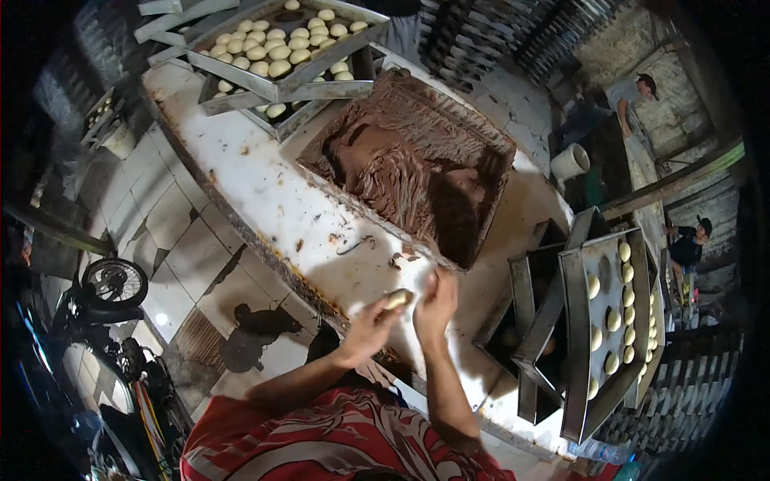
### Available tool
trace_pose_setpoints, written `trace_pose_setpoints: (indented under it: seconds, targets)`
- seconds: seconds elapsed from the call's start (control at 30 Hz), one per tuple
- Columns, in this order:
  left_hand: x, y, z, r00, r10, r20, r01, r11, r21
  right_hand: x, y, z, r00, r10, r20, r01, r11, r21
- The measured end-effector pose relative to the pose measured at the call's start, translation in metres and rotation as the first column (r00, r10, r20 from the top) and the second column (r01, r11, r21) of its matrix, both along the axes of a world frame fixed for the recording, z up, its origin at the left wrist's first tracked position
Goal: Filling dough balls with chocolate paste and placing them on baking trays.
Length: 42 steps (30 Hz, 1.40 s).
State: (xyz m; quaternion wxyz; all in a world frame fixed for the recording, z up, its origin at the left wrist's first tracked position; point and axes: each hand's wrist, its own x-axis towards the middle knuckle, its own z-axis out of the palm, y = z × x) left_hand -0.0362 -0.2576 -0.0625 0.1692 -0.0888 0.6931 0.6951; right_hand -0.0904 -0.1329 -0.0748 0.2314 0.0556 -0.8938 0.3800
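My left hand (373, 326) holds a small pale dough piece (396, 300), with something darker at it, above the white worktop (265, 204). Just to its right, my right hand (435, 305) has curled fingers; whatever may be between them is hidden. Beyond both hands sits a rectangular tub (373, 160) of thick brown paste. Metal trays with round pale dough pieces stand at the back left (329, 80) and on the right (571, 337), stacked askew.
A motorcycle (112, 279) stands on the tiled floor (172, 216) to the left. Two people (630, 100) (686, 247) are at the far right, near a white bucket (569, 160). A post (56, 228) is at the left; plastic bottles (609, 452) lie low right.
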Motion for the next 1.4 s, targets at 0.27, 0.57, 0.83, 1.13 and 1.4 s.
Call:
trace_pose_setpoints:
  seconds: [0.27,0.57,0.83,1.13,1.4]
  targets:
    - [-0.058,-0.047,-0.013,0.985,0.17,0.041,-0.173,0.924,0.34,-0.166,-0.045,0.031,0.909,0.067,0.411,-0.372,0.572,0.731]
    - [-0.098,-0.086,0.01,0.762,0.54,0.358,-0.633,0.502,0.589,-0.101,-0.054,0.098,0.836,0.341,0.43,-0.492,0.813,0.312]
    - [-0.062,-0.06,0.084,0.881,0.423,0.212,-0.287,0.121,0.95,-0.028,0.012,0.007,0.946,0.235,-0.222,-0.223,0.972,0.079]
    - [0.037,0.003,0.073,0.952,0.278,0.126,-0.205,0.275,0.939,0.029,0.085,-0.058,0.98,-0.109,-0.169,0.149,0.957,0.249]
    - [0.121,0.041,0.057,0.999,0.011,0.036,-0.032,0.743,0.668,0.113,0.074,0.107,0.518,0.812,0.27,-0.627,0.574,-0.527]
